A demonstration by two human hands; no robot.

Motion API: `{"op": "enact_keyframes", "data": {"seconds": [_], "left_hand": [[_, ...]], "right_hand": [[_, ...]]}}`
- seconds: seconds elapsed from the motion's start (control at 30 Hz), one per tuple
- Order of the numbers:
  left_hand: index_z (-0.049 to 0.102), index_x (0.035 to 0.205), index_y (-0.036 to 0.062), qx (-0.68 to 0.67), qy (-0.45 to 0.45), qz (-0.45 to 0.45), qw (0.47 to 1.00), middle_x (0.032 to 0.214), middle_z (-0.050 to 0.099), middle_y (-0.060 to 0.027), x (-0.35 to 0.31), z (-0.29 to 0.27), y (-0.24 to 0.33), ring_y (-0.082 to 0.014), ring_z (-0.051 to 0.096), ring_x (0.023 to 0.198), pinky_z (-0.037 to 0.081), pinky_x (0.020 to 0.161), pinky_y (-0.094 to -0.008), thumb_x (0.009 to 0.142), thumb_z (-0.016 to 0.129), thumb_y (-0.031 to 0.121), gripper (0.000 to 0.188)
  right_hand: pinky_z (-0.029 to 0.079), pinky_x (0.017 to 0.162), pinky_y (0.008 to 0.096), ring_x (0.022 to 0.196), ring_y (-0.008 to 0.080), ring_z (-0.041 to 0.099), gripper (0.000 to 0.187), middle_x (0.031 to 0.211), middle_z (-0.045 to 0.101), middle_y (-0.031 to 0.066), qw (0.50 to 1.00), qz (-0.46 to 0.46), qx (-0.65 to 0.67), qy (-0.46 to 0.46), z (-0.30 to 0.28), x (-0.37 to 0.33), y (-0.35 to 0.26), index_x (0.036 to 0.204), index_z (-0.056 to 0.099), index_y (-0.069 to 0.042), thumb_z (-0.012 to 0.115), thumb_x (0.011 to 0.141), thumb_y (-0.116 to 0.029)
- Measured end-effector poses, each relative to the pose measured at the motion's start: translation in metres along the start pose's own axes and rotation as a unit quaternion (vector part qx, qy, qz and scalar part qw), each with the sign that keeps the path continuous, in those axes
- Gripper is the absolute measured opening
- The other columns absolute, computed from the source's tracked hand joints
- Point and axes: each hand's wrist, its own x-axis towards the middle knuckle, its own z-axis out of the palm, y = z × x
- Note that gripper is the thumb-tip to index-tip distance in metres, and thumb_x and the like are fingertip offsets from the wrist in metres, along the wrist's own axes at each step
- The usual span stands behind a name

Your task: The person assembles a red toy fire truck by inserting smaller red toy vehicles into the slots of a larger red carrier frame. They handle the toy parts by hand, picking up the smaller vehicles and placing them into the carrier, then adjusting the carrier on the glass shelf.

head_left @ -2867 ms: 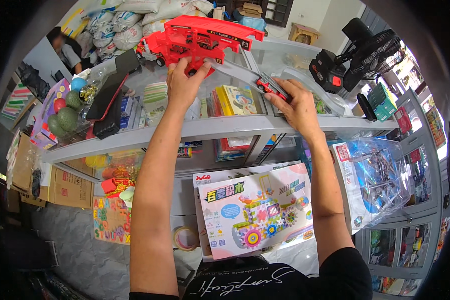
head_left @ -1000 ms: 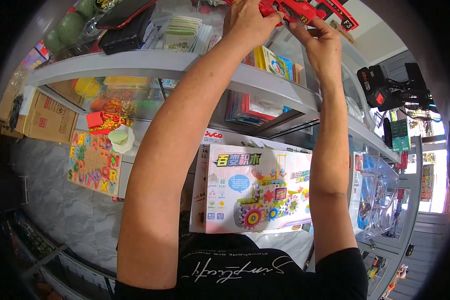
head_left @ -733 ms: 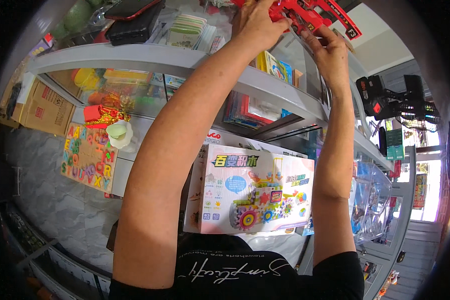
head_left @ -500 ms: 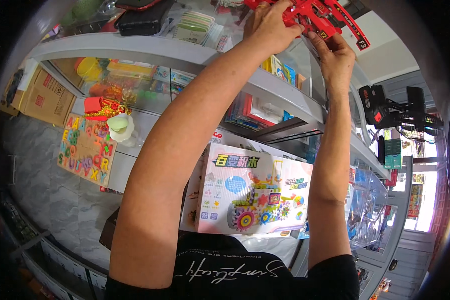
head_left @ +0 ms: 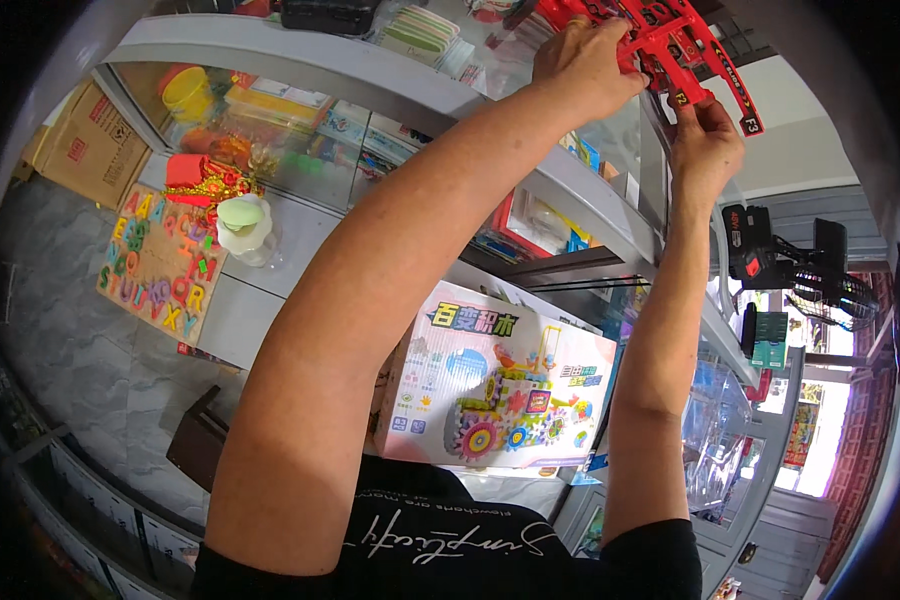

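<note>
Over the glass counter, at the top right, I hold a red plastic toy piece (head_left: 678,50) with black and yellow markings, perhaps a toy vehicle's frame. Its upper end runs out of the picture. My left hand (head_left: 590,68) is closed on its left side, back of the hand up, with some fingertips hidden. My right hand (head_left: 708,150) pinches its lower edge between thumb and fingers. Below my arms, a white box (head_left: 500,385) printed with a colourful gear-block toy leans against the counter.
The counter's grey metal edge (head_left: 260,42) crosses in front of me. Upon it lie a black case (head_left: 328,14) and notebooks (head_left: 420,35). An alphabet board (head_left: 160,265) and a white-green flower-shaped item (head_left: 242,228) sit at left. A black fan (head_left: 832,295) stands at right.
The whole view has shifted a little. My hands and the red toy piece appear lower and farther right in the picture. Both hands still hold the piece.
</note>
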Motion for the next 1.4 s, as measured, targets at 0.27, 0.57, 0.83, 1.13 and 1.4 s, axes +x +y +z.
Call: {"op": "enact_keyframes", "data": {"seconds": [0.27,0.57,0.83,1.13,1.4], "left_hand": [[0.059,0.124,0.0176,0.023,0.014,-0.046,0.999,0.113,0.060,-0.0184,-0.003,-0.002,0.018,-0.0362,0.062,0.105,0.052,0.090,-0.0455,0.070,0.079,0.036,0.060],[0.058,0.125,0.0159,0.040,-0.021,-0.049,0.998,0.112,0.060,-0.0188,-0.002,-0.006,0.018,-0.0363,0.062,0.105,0.052,0.090,-0.0454,0.068,0.079,0.037,0.064],[0.061,0.121,0.0157,0.039,0.005,-0.026,0.999,0.106,0.064,-0.0176,0.002,0.000,0.007,-0.0344,0.064,0.100,0.053,0.087,-0.0454,0.066,0.079,0.035,0.061],[0.064,0.117,0.0154,-0.026,0.010,0.063,0.998,0.106,0.066,-0.0158,0.015,0.012,-0.018,-0.0330,0.064,0.099,0.053,0.087,-0.0442,0.064,0.079,0.034,0.058],[0.062,0.120,0.0164,0.021,0.009,-0.011,1.000,0.111,0.064,-0.0164,-0.005,-0.002,0.012,-0.0332,0.062,0.106,0.052,0.090,-0.0438,0.065,0.080,0.041,0.063]], "right_hand": [[0.045,0.063,0.0246,0.081,0.0127,0.064,0.026,0.101,0.070,0.0075,0.955,0.142,0.241,-0.098,-0.018,-0.005,-0.007,0.116,0.058,0.000,0.063,0.092,-0.009],[0.047,0.067,0.0270,0.088,0.0178,0.066,0.035,0.116,0.067,0.0117,0.934,0.163,0.277,-0.158,-0.026,-0.005,-0.018,0.127,0.043,-0.001,0.056,0.095,-0.005],[0.044,0.068,0.0260,0.088,0.0157,0.064,0.036,0.116,0.067,0.0081,0.926,0.151,0.298,-0.174,-0.024,-0.005,-0.015,0.128,0.044,-0.001,0.057,0.094,-0.006],[0.044,0.067,0.0228,0.085,0.0135,0.065,0.043,0.126,0.061,0.0096,0.931,0.108,0.289,-0.196,-0.025,-0.011,-0.011,0.134,0.039,-0.001,0.056,0.095,-0.005],[0.042,0.057,0.0204,0.076,0.0117,0.067,0.044,0.132,0.058,0.0088,0.963,0.085,0.158,-0.203,-0.023,-0.030,-0.009,0.136,0.042,-0.005,0.055,0.095,-0.006]]}}
